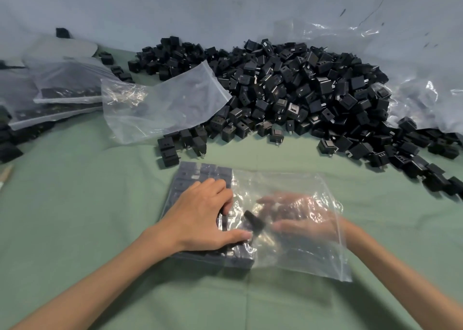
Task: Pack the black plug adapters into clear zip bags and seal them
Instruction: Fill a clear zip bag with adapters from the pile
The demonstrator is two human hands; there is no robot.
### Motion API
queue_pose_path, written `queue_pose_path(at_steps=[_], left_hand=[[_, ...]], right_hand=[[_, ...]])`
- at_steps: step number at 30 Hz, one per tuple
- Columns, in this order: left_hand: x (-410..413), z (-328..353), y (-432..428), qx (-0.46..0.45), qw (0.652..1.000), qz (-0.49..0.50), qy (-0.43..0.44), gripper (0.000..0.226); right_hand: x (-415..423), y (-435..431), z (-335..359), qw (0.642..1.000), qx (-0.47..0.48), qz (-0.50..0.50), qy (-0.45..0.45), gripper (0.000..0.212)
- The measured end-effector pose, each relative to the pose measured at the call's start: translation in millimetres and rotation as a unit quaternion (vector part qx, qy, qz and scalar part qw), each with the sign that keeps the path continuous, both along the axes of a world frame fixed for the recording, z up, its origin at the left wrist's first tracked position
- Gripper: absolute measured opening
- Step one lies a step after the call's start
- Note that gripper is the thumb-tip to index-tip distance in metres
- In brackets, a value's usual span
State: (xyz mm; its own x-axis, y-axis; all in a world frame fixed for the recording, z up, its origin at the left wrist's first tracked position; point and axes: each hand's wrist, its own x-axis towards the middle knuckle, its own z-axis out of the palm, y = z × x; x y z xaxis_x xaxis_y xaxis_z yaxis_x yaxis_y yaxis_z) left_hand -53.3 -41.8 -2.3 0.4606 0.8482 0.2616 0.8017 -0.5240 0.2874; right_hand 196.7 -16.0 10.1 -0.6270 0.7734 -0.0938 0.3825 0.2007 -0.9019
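No readable writing anywhere. Far left, filled bags (62, 96) are stacked on the green cloth (75, 217). Left hand (200, 217) lies flat, fingers spread, pressing rows of adapters inside the zip bag (300, 249), whose open mouth faces right. Right hand (300, 217) is inside it; grip blurred, can't tell. A loose adapter (254, 220) lies tilted between the hands. Adapter pile (300, 91) sits behind.

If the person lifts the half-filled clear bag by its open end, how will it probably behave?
The zip bag is thin wrinkled film, so its empty right part will likely flop. The packed adapters sit at the left end under the left hand, so that end probably hangs heavy. With the right hand inside, the mouth is unsealed; adapters may slide.
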Motion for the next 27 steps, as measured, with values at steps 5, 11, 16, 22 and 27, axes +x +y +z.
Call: queue_pose_path(at_steps=[5, 11, 16, 22, 27], left_hand=[[1, 1, 0, 0.006, 1.0, -0.003, 0.004, 0.056], [1, 4, -1, 0.004, 1.0, -0.005, 0.008, 0.058], [-2, 5, -1, -0.014, 1.0, -0.016, -0.004, 0.049], [-4, 6, -1, -0.035, 0.999, -0.022, -0.01, 0.04], [-3, 5, -1, -0.029, 0.999, -0.021, -0.003, 0.042]], right_hand=[[-15, -8, -16, 0.978, 0.182, 0.026, -0.093, 0.039], [-23, -4, -14, 0.942, 0.324, 0.049, -0.068, 0.024], [-23, -7, -14, 0.985, 0.173, -0.003, -0.011, 0.019], [-14, -6, -12, 0.971, 0.234, 0.015, -0.056, 0.024], [-6, -7, -15, 0.993, 0.115, -0.012, -0.006, 0.032]])
